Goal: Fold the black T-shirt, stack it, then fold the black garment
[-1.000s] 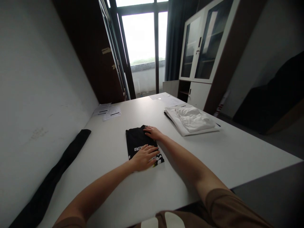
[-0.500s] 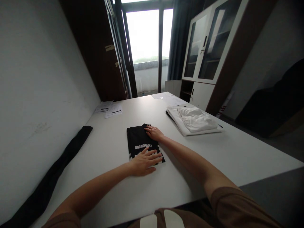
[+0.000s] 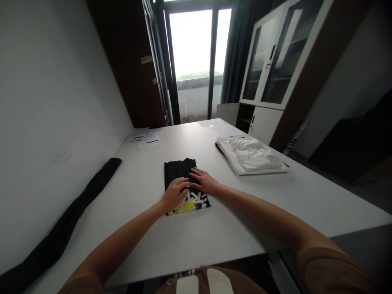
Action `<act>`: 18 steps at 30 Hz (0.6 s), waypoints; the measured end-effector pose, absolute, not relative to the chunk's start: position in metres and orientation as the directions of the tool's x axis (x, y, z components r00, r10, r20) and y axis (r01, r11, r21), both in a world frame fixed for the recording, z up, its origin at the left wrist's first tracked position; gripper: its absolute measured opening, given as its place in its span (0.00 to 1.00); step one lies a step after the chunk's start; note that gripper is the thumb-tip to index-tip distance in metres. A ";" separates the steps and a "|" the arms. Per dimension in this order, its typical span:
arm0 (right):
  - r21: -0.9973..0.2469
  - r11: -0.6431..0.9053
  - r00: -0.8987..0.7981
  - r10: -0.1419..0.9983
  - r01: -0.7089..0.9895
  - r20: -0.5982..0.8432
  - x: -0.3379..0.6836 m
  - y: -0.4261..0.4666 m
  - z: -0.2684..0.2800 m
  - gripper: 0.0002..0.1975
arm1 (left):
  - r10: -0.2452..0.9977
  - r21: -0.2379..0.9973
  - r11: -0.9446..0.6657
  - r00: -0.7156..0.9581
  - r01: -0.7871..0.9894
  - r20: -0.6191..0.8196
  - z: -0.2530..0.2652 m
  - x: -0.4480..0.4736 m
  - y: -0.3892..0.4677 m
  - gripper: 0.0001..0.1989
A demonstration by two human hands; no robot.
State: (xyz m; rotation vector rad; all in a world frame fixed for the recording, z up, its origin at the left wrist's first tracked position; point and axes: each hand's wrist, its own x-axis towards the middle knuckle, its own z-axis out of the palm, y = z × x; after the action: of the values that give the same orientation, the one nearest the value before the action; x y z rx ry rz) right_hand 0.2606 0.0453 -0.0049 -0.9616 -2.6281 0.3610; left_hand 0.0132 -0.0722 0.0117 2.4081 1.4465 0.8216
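Note:
A black T-shirt, folded into a small rectangle, lies flat on the white table. White lettering and a yellow patch show on its near part. My left hand rests on the left middle of the shirt, fingers stretched toward the right. Across from it, my right hand lies on the shirt's right edge with its fingers spread. The fingertips of both hands come close together over the middle of the print and cover part of it.
Folded white cloth is stacked to the right. A long black garment lies along the wall at the left. Paper sheets sit at the far left, with more papers at the far end. A glass-door cabinet stands behind on the right.
My left hand has moved from the shirt's near edge up and left to its middle, uncovering the yellow and white print. My right hand has slid slightly nearer. The view has shifted a little.

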 end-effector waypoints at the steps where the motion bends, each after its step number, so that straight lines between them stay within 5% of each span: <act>1: -0.343 0.748 -0.734 0.650 0.569 0.199 0.263 0.038 -0.006 0.36 | 0.891 0.421 -0.438 0.323 0.794 0.319 0.008 0.007 -0.067 0.24; 5: -0.351 0.761 -0.773 0.619 0.546 0.138 0.270 0.015 -0.005 0.40 | 0.948 0.317 -0.316 0.283 0.894 0.148 -0.003 -0.020 -0.046 0.30; 13: -0.295 0.795 -0.810 0.578 0.530 0.102 0.272 0.006 0.001 0.39 | 0.984 0.284 -0.178 0.161 0.942 0.081 -0.010 -0.038 -0.017 0.33; 18: -0.226 0.924 -0.916 0.353 0.310 0.189 0.275 -0.003 0.010 0.30 | 0.999 0.206 0.044 -0.048 0.978 0.015 -0.006 -0.046 -0.008 0.34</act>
State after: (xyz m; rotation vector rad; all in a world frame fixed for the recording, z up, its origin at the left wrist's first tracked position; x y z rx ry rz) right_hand 0.2748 -0.0032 0.0100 -0.4989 -2.8570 0.2820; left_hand -0.0457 -0.0083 -0.0058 2.0706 2.1701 0.2412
